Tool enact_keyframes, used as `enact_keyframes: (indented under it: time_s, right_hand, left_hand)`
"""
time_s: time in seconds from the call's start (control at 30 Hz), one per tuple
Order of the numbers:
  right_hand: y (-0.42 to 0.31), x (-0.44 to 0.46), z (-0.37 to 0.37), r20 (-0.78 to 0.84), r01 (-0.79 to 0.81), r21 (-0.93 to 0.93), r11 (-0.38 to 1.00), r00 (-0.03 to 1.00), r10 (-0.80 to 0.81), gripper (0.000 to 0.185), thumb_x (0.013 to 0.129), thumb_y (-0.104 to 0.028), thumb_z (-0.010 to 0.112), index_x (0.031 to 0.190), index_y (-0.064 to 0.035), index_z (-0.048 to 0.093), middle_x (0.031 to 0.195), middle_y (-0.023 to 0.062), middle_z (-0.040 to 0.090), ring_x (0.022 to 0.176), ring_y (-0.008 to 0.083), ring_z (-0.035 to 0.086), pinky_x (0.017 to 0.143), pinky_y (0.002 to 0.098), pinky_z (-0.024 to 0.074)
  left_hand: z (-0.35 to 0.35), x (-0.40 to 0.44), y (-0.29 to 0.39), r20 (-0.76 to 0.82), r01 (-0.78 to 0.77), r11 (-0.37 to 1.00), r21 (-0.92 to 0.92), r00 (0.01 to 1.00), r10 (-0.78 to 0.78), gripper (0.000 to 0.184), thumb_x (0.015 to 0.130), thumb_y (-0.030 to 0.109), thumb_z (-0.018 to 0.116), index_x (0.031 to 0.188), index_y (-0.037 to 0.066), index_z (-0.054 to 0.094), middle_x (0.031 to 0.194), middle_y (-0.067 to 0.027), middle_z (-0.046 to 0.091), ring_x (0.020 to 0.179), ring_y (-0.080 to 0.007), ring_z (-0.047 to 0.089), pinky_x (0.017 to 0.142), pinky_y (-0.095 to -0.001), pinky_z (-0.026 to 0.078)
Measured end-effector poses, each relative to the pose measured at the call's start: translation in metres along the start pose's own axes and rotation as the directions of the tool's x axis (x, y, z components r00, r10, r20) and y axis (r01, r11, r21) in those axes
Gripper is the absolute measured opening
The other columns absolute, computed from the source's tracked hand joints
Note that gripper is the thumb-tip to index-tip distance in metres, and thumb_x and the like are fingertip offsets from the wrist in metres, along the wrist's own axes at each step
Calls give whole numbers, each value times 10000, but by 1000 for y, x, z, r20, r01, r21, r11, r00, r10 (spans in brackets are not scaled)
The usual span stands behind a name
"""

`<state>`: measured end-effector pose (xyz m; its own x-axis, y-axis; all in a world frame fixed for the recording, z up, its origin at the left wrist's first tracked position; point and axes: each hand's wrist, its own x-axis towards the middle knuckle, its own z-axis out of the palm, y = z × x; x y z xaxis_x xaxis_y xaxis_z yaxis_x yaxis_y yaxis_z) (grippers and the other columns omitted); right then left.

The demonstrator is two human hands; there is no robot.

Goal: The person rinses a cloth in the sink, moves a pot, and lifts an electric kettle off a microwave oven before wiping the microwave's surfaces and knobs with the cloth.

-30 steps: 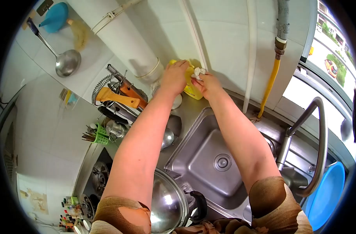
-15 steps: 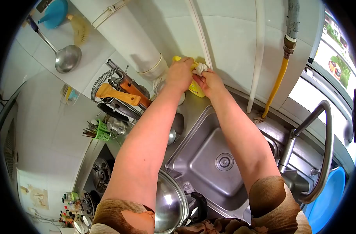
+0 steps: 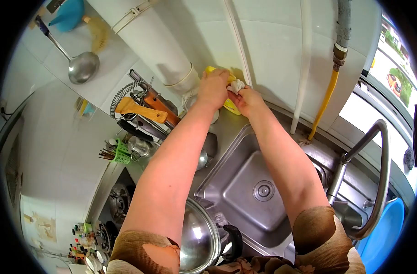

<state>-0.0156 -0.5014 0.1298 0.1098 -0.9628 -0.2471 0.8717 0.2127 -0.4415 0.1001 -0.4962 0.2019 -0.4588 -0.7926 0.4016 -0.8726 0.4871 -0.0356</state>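
Note:
In the corner behind the sink, my left hand [image 3: 213, 90] is closed around the upper part of a yellow bottle [image 3: 232, 107]. Most of that bottle is hidden by my hands. My right hand [image 3: 248, 101] pinches a crumpled white cloth [image 3: 236, 86], or perhaps tissue, against the bottle's side. Just left of the bottle, partly behind my left wrist, the rim of a glass jar [image 3: 190, 101] shows under the wide white pipe [image 3: 165, 50].
A steel sink [image 3: 238, 182] lies below my forearms, with a curved faucet [image 3: 382, 173] at right. A knife rack [image 3: 140, 98] and a green utensil basket [image 3: 121, 153] stand at left. A lidded pot [image 3: 197, 237] is near my body. A blue basin [image 3: 386, 233] sits far right.
The view has shifted slightly, so the scene sits a little lower and to the right. Both hands stay at the yellow bottle with nearly the same grip.

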Motion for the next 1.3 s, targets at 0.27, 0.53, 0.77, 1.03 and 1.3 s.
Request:
enact_keyframes:
  time_s: [0.27, 0.53, 0.77, 1.03, 1.3]
  right_hand:
    - [4, -1, 0, 9, -21, -27, 999, 1000, 21, 292, 968, 33, 398, 1208, -22, 554, 1137, 125, 630, 983, 265, 658, 857, 397, 590]
    - [8, 3, -7, 45, -2, -22, 1000, 999, 3, 290, 955, 42, 394, 1189, -20, 554, 1138, 122, 623, 977, 265, 659, 864, 397, 588]
    - [6, 8, -4, 32, 10, -21, 1000, 999, -10, 286, 943, 56, 405, 1177, -16, 553, 1122, 129, 625, 972, 266, 664, 830, 384, 606]
    - [6, 7, -1, 0, 28, -49, 998, 1000, -28, 271, 938, 54, 409, 1144, -6, 575, 1105, 141, 636, 937, 274, 675, 797, 387, 615]
    - [10, 12, 1, 49, 89, -58, 994, 995, -86, 287, 917, 68, 400, 1112, -16, 593, 1103, 147, 640, 928, 279, 674, 764, 378, 619]
  left_hand:
    - [-20, 5, 4, 93, -10, 997, 71, 996, 3, 508, 799, -33, 562, 1294, 78, 581, 1359, -85, 566, 1276, -292, 511, 1111, -533, 345]
    - [3, 6, -3, 14, 2, 995, 95, 1000, -3, 403, 860, 105, 559, 1260, 85, 609, 1317, -82, 608, 1293, -251, 512, 1112, -497, 337]
    - [-7, 8, -5, 124, 9, 994, 111, 992, -23, 390, 855, 109, 560, 1237, 122, 635, 1300, -52, 624, 1255, -229, 546, 1114, -521, 329]
    - [-20, 9, 7, 193, 145, 975, 171, 965, -177, 529, 803, 18, 568, 1312, 156, 599, 1346, 0, 603, 1203, -254, 579, 1069, -518, 364]
    - [-12, 13, 10, 196, 156, 976, 149, 963, -184, 524, 811, 30, 583, 1322, 143, 587, 1346, -8, 603, 1178, -264, 595, 1080, -569, 337]
